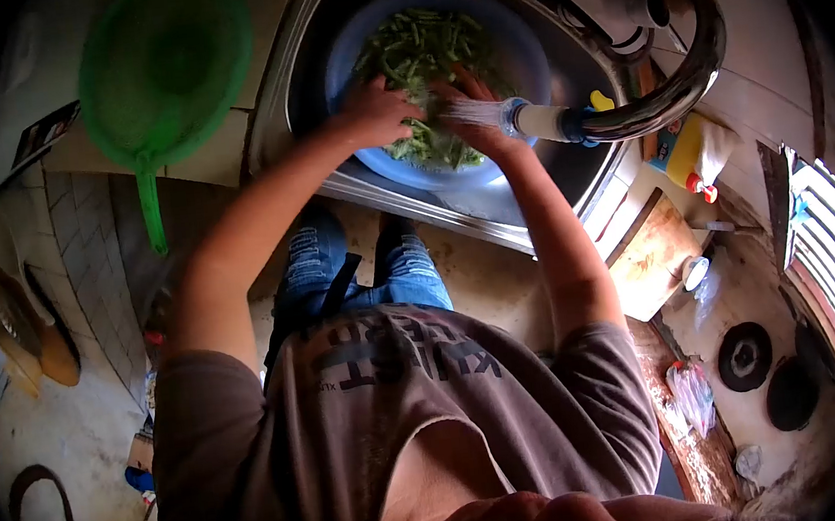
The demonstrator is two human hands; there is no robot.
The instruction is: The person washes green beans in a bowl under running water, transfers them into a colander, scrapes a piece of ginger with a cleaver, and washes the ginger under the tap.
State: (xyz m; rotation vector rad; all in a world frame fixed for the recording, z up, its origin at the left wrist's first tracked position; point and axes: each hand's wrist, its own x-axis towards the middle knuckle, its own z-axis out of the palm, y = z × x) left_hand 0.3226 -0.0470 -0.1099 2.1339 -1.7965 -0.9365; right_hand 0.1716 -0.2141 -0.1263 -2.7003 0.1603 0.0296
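A blue basin point(336, 62) sits in the metal sink and holds water and many short pieces of green beans point(421, 39). My left hand point(378, 116) is over the basin's near left part, fingers apart and touching the beans. Beside it, my right hand point(474, 114) reaches into the beans with its fingers spread; some fingertips are hidden among them. Water runs from the faucet spout point(540, 122) over my right hand and into the basin.
The sink's metal rim point(269, 124) surrounds the basin. A green strainer point(162, 64) lies on the left counter. To the right are the curved chrome faucet point(708, 42), a yellow bottle with a red cap point(694, 158) and a wooden board point(653, 253).
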